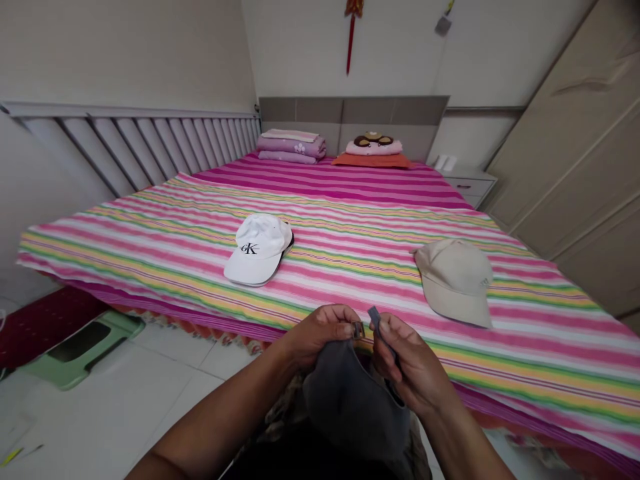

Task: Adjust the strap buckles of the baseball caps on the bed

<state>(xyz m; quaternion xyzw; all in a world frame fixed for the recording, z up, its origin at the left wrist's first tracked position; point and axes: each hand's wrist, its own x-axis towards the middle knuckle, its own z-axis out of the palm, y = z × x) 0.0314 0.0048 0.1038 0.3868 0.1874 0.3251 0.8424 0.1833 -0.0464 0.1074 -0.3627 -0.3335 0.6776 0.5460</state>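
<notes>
The grey cap [350,400] hangs below 2 hands [323,333] [415,363] (pinching its buckle [359,330] and strap [375,317]).

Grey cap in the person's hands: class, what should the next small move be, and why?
Probably guide the strap's free end into the buckle. The right hand pinches the strap and the left hand holds the buckle; the two sit close but apart, so the grey cap looks unfastened.
</notes>
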